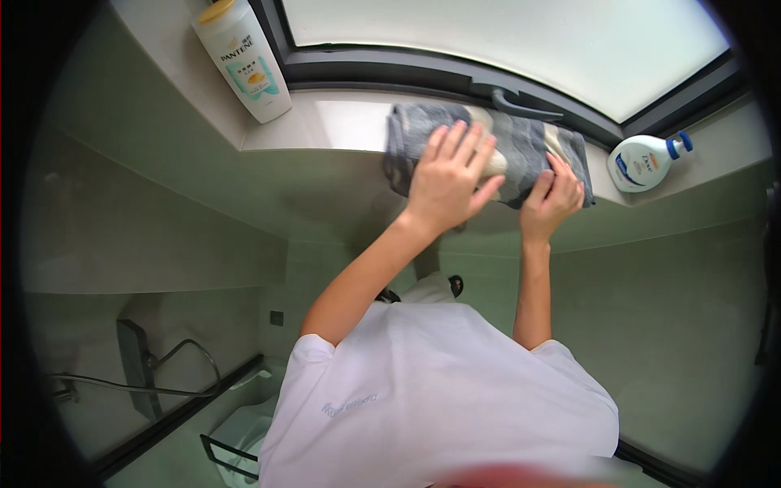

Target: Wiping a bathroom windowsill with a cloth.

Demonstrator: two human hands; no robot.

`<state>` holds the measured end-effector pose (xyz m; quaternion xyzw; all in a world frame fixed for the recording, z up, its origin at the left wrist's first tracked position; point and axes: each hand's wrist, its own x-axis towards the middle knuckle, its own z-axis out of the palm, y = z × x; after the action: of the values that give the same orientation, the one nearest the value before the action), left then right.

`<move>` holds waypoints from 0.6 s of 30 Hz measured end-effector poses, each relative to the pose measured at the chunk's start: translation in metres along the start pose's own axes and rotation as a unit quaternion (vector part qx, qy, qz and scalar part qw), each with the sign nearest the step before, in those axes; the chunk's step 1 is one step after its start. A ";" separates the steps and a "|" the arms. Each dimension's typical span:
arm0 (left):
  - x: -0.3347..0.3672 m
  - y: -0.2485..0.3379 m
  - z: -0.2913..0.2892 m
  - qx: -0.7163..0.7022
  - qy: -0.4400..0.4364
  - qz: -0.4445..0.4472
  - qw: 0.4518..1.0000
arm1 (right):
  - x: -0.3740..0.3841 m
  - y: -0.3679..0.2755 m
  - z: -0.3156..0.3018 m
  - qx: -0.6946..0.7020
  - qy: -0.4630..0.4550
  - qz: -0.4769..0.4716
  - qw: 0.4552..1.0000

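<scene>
A folded towel (521, 142), grey-blue with cream patches, lies along the window sill (346, 130), its front part hanging over the edge. My left hand (447, 183) rests flat on the towel's left half, fingers stretched out and thumb apart. At the towel's right end, my right hand (553, 203) has its fingers bent and the thumb close to them, gripping the cloth. The window handle (525, 107) sits just behind the towel. To the right of my right hand stands a white pump bottle (640, 165) with a blue pump.
A white shampoo bottle (246, 69) with a yellow cap stands at the sill's left corner. Behind the sill is a frosted window (504, 41) in a dark frame. A shower fixture (140, 366) with a hose is at lower left, above a clear bin (244, 435).
</scene>
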<state>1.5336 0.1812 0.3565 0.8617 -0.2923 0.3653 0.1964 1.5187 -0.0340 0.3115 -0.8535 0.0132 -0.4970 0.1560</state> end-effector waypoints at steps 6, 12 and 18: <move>-0.009 0.003 0.004 -0.014 -0.007 0.012 1.000 | 0.032 -0.001 -0.013 0.023 0.007 0.042 0.999; -0.024 -0.036 -0.008 0.020 0.022 0.020 0.999 | 0.031 -0.040 0.000 0.048 -0.076 -0.016 0.996; -0.037 -0.093 -0.063 0.025 0.024 0.009 0.999 | 0.052 -0.110 0.003 0.174 -0.133 -0.113 0.969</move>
<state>1.5410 0.2992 0.3589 0.8548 -0.2861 0.3946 0.1784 1.5329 0.0620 0.3851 -0.8678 -0.1907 -0.3877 0.2454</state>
